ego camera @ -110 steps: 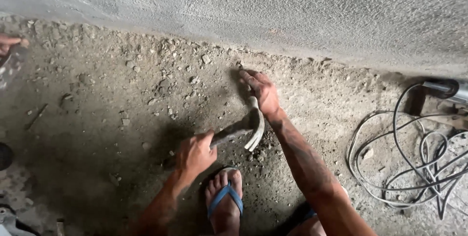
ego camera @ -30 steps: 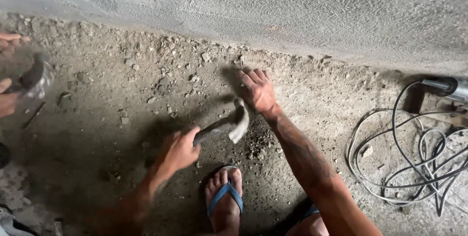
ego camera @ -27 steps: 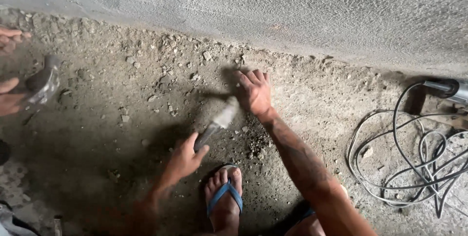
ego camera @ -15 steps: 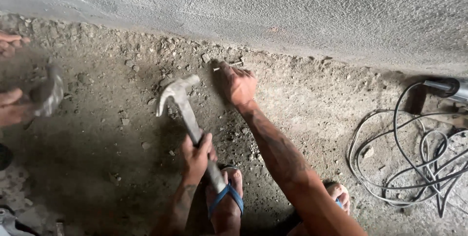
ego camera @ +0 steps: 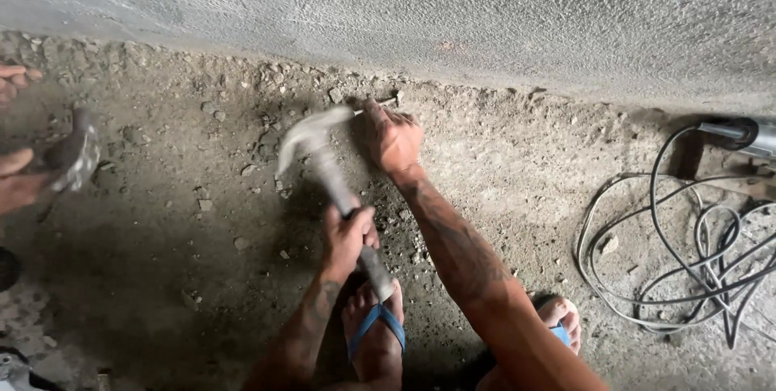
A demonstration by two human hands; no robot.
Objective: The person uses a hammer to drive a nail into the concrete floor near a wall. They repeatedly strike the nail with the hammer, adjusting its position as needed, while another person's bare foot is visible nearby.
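Observation:
My left hand (ego camera: 349, 233) grips the handle of a claw hammer (ego camera: 311, 131) whose blurred metal head is up beside my right hand. My right hand (ego camera: 393, 137) rests on the rough concrete floor (ego camera: 202, 262) at the foot of the grey wall (ego camera: 420, 11), its fingers pinched on a thin nail (ego camera: 383, 104) that points at the floor-wall seam. The hammer head is just left of the nail. My feet in blue flip-flops (ego camera: 377, 328) are below the hands.
At the left edge another person's hands (ego camera: 20, 185) hold a blurred hammer-like tool (ego camera: 74, 151). A tangle of dark cable (ego camera: 687, 254) and a power tool's body (ego camera: 740, 134) lie on the right. Loose rubble litters the floor along the wall.
The hammer has swung from low on the right, up and round to beside the nail. My right hand moved up-left to the base of the wall. The other person's tool shifted slightly.

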